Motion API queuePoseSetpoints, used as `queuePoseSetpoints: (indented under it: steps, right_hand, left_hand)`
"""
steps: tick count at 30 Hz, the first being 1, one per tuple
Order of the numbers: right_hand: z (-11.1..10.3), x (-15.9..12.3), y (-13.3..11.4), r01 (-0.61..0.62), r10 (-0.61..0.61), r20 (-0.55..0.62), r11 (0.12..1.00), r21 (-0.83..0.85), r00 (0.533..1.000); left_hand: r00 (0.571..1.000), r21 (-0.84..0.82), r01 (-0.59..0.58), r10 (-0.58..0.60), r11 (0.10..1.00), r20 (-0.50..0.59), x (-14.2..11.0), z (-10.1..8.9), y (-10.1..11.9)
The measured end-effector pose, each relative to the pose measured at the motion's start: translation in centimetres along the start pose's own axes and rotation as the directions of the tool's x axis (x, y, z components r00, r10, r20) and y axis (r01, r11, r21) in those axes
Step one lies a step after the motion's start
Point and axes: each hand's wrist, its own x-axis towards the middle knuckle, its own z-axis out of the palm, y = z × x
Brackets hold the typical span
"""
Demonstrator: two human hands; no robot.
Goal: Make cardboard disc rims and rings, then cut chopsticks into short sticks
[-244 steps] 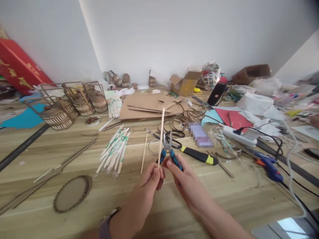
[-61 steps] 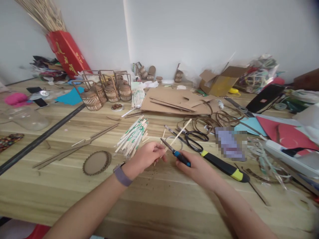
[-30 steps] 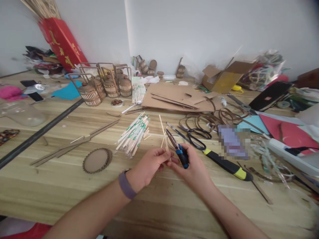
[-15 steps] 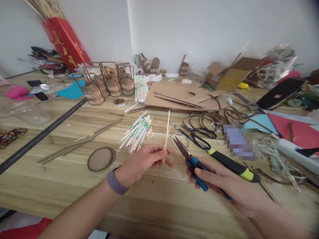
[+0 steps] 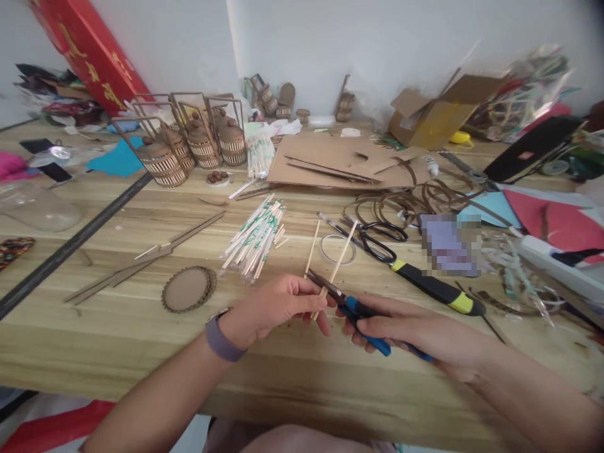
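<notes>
My left hand pinches the lower end of a thin bamboo stick that slants up to the right above the wooden table. My right hand grips blue-handled pliers; their jaws close across the stick just beside my left fingertips. A second loose stick lies on the table behind them. A bundle of wrapped chopsticks lies a little to the left.
Black scissors, a yellow-and-black knife and a clear ring lie just past my hands. A round cardboard disc and cardboard strips sit left. Small woven baskets, flat cardboard sheets and a cardboard box stand farther back.
My right hand has brought the pliers back in from the right and set their jaws on the stick. The stick has tilted from upright to slanting right.
</notes>
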Motion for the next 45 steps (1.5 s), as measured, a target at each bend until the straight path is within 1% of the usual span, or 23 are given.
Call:
queuePoseSetpoints:
  steps: [5,13,18,25,34,40,45]
  right_hand:
    - [0.1,0.0,-0.3,-0.019,0.019,0.005,1.0,0.004,1.0]
    - [0.2,0.0,-0.7,-0.014,0.014,0.001,1.0,0.007,1.0]
    - [0.4,-0.1,-1.0,-0.002,0.002,0.015,1.0,-0.01,1.0]
    - [0.7,0.0,-0.9,-0.029,0.029,-0.001,0.996,-0.081,1.0]
    - [0.8,0.5,-0.4,0.008,-0.008,0.002,0.991,-0.135,1.0]
    - [1.2,0.6,-0.2,0.103,-0.118,-0.036,0.953,-0.283,0.992]
    - [1.6,0.5,0.3,0.129,-0.163,-0.085,0.94,-0.315,0.983]
  left_hand:
    - [1.0,0.007,0.015,-0.015,1.0,0.002,0.1,-0.2,-0.3]
    - [1.0,0.0,0.023,-0.023,1.0,0.013,-0.2,0.1,0.4]
    - [0.999,-0.001,0.032,-0.032,1.0,0.012,-0.2,0.1,0.5]
    - [0.999,-0.012,0.032,-0.032,0.999,0.01,-0.2,0.1,0.2]
    - [1.0,0.015,0.001,-0.001,1.0,-0.006,-0.3,0.0,0.0]
    - [1.0,0.035,-0.006,0.005,0.999,0.007,-0.4,0.0,0.3]
    - [1.0,0.057,-0.014,0.012,0.998,0.023,-0.6,0.1,0.3]
